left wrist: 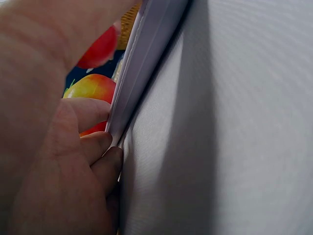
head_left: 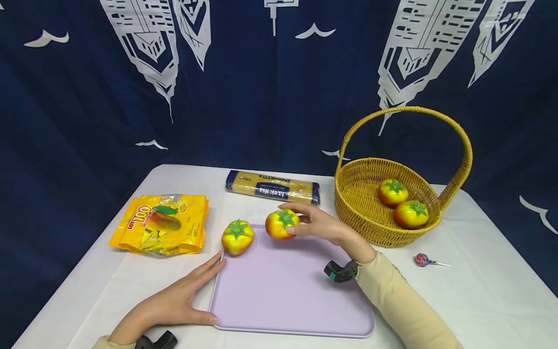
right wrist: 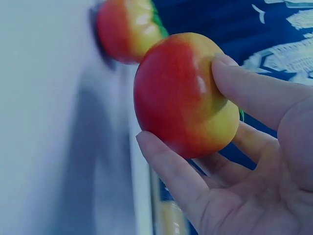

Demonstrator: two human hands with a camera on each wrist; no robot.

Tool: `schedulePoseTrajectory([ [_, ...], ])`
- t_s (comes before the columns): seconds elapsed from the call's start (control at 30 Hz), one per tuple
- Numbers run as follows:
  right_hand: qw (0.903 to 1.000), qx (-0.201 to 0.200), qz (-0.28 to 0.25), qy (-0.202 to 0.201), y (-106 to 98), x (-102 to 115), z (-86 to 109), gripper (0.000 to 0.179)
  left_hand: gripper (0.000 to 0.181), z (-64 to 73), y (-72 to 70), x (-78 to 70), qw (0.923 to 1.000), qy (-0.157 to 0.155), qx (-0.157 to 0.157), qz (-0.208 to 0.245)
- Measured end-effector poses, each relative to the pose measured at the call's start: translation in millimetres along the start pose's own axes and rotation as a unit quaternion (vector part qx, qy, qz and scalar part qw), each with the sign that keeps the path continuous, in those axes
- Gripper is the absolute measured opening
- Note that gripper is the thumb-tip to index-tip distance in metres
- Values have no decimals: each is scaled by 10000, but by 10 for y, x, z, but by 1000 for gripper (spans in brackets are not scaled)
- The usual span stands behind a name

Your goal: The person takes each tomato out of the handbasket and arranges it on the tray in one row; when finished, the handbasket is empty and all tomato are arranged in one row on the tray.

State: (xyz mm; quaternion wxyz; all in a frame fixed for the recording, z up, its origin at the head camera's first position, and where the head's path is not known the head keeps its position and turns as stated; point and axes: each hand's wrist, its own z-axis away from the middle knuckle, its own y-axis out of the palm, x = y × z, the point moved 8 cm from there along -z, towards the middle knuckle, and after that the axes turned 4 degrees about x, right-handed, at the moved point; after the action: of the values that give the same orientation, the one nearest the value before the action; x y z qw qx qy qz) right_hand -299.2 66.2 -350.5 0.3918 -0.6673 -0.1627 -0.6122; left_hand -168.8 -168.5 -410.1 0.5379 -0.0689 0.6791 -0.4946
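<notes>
Between thumb and fingers, my right hand (head_left: 320,224) grips a red-and-yellow tomato (head_left: 279,224) with a green leafy top, held over the far part of the lilac tray (head_left: 287,291). The right wrist view shows the red underside of this tomato (right wrist: 181,98), raised above the tray. A second tomato (head_left: 237,237) sits at the tray's far left corner. My left hand (head_left: 180,295) lies along the tray's left edge, thumb and fingers spread, fingertips at the rim. In the left wrist view its fingers (left wrist: 100,147) meet the outer side of the rim.
A wicker basket (head_left: 370,225) with a tall handle stands at the back right, holding two tomatoes (head_left: 401,206). Behind the tray lies a spaghetti pack (head_left: 272,186). A yellow candy bag (head_left: 161,225) is at left, a wrapped lollipop (head_left: 423,260) at right. A dark blue curtain (head_left: 261,97) hangs behind.
</notes>
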Motion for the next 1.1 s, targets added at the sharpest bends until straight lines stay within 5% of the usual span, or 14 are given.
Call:
schedulePoseTrajectory([
  [0.37, 9971, 577, 474, -123, 246, -122, -158, 57, 101, 7, -15, -28, 10000, -3, 13, -10],
  [1.1, 9943, 919, 542, 22, 261, -167, -205, 61, 102, -3, -14, -40, 10000, -33, 57, 68],
])
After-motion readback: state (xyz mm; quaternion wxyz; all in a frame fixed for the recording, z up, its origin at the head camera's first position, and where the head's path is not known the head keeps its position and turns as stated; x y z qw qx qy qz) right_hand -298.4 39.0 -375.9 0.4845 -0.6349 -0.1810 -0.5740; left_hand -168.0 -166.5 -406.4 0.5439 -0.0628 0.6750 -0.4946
